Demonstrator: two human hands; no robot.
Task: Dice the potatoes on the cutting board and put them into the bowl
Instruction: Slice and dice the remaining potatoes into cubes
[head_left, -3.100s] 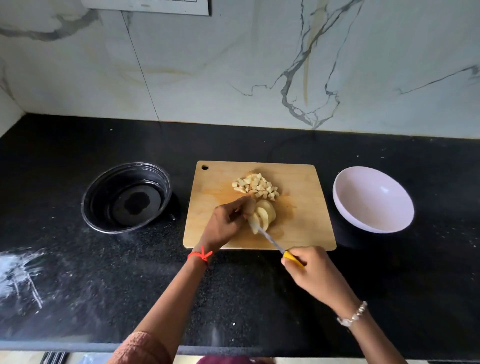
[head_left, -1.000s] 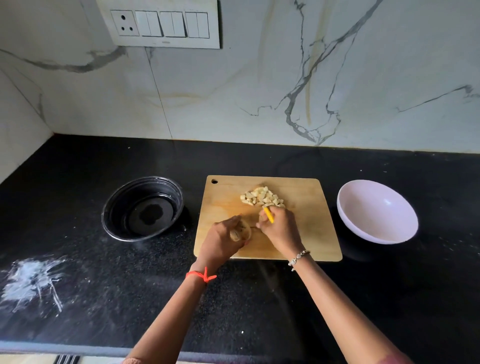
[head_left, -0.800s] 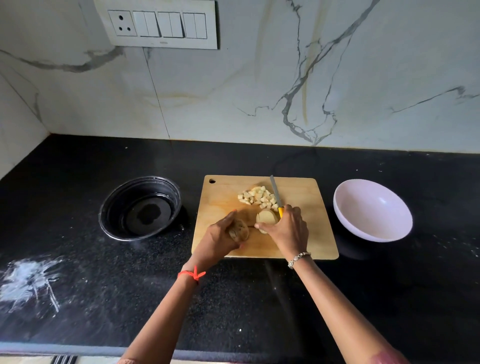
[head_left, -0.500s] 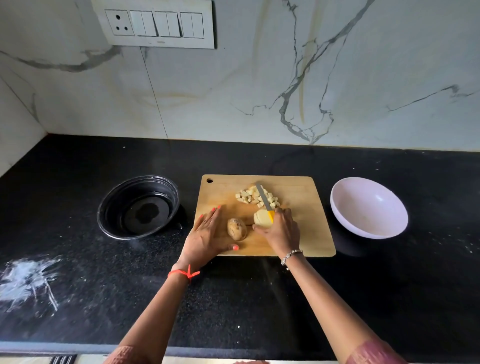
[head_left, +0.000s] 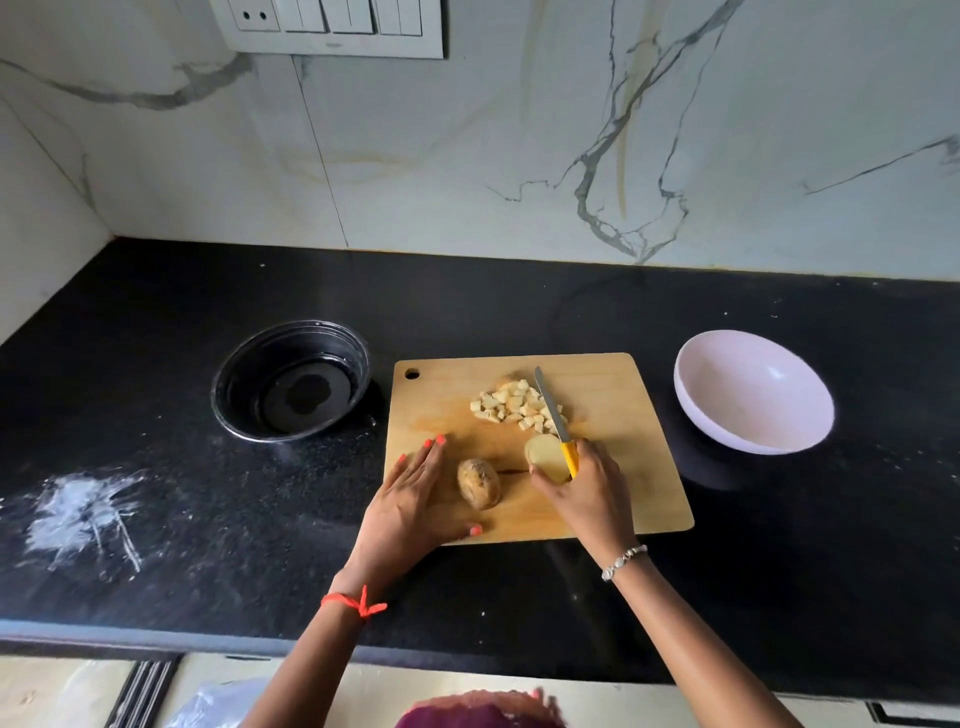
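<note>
- On the cutting board (head_left: 623, 395), at its near-left corner, the left hand (head_left: 410, 509) lies flat, fingers (head_left: 428, 457) straight and close together, gripping nothing. My guess is it steadies the board.
- Just right of that hand, on the board, a skin-on potato half (head_left: 479, 483) lies alone. The thumb is near it but I can't tell if it touches. It looks parked for a later cut.
- Near the board's centre, the right hand (head_left: 587, 493) has its fingers clamped on the yellow handle of the knife (head_left: 548, 402) and also pinches a second potato half (head_left: 543, 457), cut face up. The blade points at the board's far edge, likely kept clear while the piece gets set down.
- Toward the board's far side sits the diced pile (head_left: 506, 402), with the blade along its right edge. It is probably pushed back to leave cutting room.
- Off the board's right side, on the table (head_left: 156, 364), the white bowl (head_left: 727, 374) has no potato in it yet and is handy for scraping.
- Off the board's left side sits a black bowl (head_left: 291, 382).
</note>
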